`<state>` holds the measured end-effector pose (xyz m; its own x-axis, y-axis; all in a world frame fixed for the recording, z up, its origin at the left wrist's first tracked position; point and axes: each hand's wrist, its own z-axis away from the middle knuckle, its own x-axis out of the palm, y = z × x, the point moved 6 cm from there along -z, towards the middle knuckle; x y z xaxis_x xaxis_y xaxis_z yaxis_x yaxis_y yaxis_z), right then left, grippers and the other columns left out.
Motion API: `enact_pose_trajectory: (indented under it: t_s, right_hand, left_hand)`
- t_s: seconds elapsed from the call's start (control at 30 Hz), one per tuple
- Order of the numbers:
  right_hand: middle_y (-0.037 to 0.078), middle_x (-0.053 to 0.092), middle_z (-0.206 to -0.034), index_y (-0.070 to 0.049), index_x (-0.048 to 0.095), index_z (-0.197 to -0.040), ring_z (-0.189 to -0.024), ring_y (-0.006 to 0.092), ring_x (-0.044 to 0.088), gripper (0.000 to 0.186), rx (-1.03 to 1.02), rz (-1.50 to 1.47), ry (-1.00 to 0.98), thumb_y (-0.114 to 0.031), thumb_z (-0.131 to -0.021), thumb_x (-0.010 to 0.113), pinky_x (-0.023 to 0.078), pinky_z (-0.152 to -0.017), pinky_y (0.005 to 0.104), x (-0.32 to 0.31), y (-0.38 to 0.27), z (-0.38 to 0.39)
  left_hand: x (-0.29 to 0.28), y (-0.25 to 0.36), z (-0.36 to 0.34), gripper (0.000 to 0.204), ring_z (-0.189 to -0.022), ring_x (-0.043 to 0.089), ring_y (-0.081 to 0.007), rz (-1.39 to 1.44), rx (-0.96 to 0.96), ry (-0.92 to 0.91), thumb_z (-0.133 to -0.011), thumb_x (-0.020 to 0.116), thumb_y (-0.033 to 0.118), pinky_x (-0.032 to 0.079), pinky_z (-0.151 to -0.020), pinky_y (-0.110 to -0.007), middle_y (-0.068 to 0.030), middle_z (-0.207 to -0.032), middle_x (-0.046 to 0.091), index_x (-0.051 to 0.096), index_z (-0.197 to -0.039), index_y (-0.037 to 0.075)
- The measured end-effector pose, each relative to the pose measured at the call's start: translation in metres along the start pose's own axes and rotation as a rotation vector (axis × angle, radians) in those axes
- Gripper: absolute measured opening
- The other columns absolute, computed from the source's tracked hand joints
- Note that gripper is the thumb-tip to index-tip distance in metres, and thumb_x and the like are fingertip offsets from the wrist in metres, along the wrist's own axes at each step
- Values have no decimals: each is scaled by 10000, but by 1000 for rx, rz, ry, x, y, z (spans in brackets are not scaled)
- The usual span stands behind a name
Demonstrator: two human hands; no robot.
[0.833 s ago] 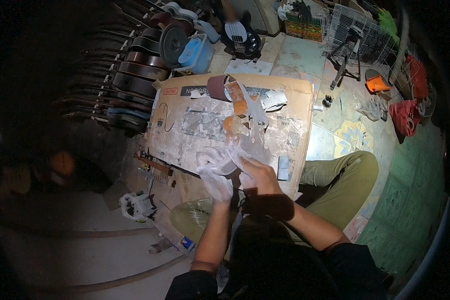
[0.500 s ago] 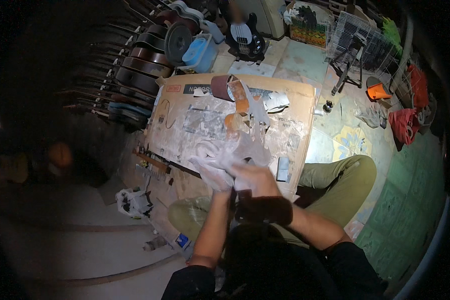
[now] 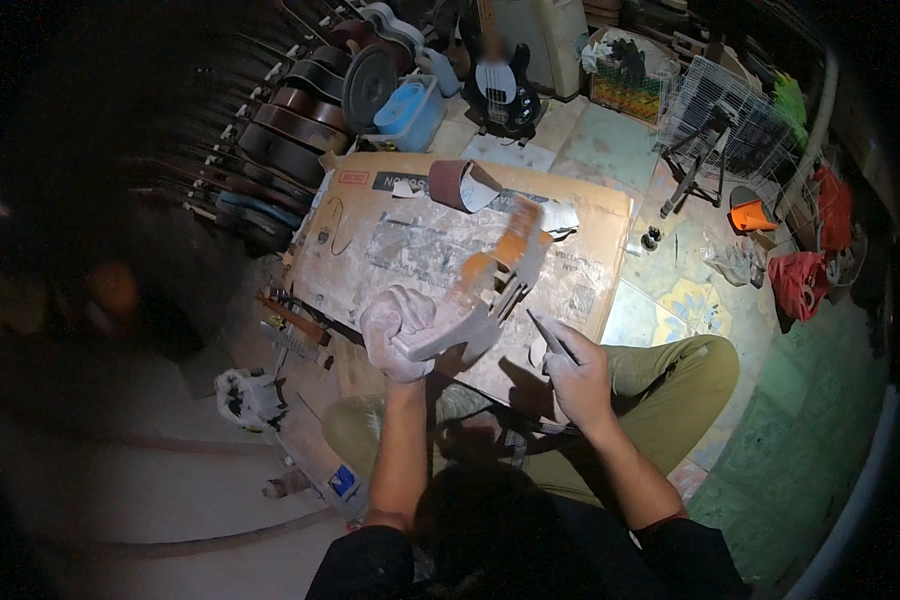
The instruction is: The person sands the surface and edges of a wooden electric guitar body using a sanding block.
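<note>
My left hand (image 3: 398, 325), whitened with dust, is wrapped around the near end of a dusty wooden piece (image 3: 448, 330). This piece is pale grey near the hand and orange-brown toward its blurred far end, with slots along one side; its exact kind is unclear. It is held tilted above a dusty cardboard sheet (image 3: 370, 215). To its right, my right hand (image 3: 580, 380) grips a thin grey flat block (image 3: 553, 337), apart from the wooden piece. Beyond the piece, a curled strip of reddish-brown sandpaper (image 3: 448, 188) lies on the cardboard.
White paper scraps (image 3: 562, 217) lie near the sandpaper. Several guitars (image 3: 275, 145) line the left back, beside a blue tub (image 3: 410, 110). A black bass guitar (image 3: 500, 95) stands behind the cardboard. At right are a tripod (image 3: 698, 165), a wire cage (image 3: 740, 105) and an orange container (image 3: 753, 216).
My hands have moved apart. The grey block that lay at the cardboard's right side is now in my right hand. The wooden piece has been tilted and shifted in my left hand.
</note>
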<state>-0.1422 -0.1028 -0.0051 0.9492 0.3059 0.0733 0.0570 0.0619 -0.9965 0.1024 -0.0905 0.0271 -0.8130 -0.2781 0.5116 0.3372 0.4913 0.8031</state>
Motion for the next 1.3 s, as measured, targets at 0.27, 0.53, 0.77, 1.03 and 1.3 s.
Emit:
enact_pose_trajectory:
  t_s: [0.27, 0.53, 0.77, 1.03, 1.3]
  right_hand:
    - [236, 620, -1239, -15, 572, -1314, -1146, 399, 609, 502, -333, 248, -365, 21, -814, 592, 488, -977, 396, 59, -22, 7]
    - [260, 634, -1180, 31, 635, -1187, -1043, 382, 660, 389, -277, 359, -460, 10, -801, 592, 533, -897, 385, 86, -22, 28]
    - [263, 660, -1070, 56, 616, -1216, -948, 376, 676, 377, -297, 131, -496, 41, -845, 549, 518, -838, 336, 90, -42, 30]
    - [234, 648, -1003, 38, 633, -1170, -885, 368, 651, 391, -345, 254, -422, 71, -795, 528, 505, -824, 384, 85, -51, 35]
    - [208, 642, -991, 15, 641, -1031, -858, 403, 594, 321, -358, 279, -482, 74, -717, 607, 489, -757, 431, 88, -57, 38]
  left_hand:
    - [-8, 15, 25, 262, -615, 493, -203, 3, 129, -100, -864, 568, 214, 417, -602, -340, -113, -684, 509, 525, -714, 4]
    - [-12, 8, 74, 252, -634, 501, -208, -106, 140, 132, -869, 564, 219, 423, -620, -346, -109, -697, 512, 532, -740, 4]
    - [-11, 4, 79, 246, -651, 508, -212, -135, 142, 203, -872, 561, 223, 429, -636, -352, -105, -709, 514, 537, -763, 4]
    - [-8, 4, 87, 240, -670, 515, -217, -178, 163, 263, -876, 557, 228, 436, -655, -359, -101, -722, 517, 544, -789, 4]
    - [-10, 1, 84, 237, -689, 523, -222, -219, 218, 321, -881, 554, 232, 442, -673, -365, -96, -735, 520, 550, -815, 4]
